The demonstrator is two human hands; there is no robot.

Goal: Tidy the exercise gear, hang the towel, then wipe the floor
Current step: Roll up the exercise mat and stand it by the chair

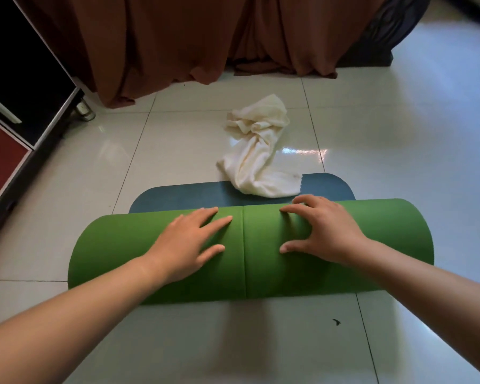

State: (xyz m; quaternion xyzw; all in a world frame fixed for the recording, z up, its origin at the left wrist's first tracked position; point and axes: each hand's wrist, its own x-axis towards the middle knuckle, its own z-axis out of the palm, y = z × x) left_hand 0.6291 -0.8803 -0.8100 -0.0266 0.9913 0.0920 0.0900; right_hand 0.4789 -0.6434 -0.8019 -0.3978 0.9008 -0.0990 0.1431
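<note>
The left hand (189,239) lies flat with fingers spread and the right hand (324,231) arches on its fingertips, neither gripping, both pressing the rolled green mat (117,245) on the floor (67,176), likely to hold it tight, while the crumpled towel (258,151) lies just beyond the fingertips.

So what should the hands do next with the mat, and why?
Probably the right hand should lift the cream towel away first. It and the left hand press on the green yoga mat, which is nearly all rolled up. The towel's near end lies on the short blue strip not yet rolled. Rolling on would likely trap it.
</note>
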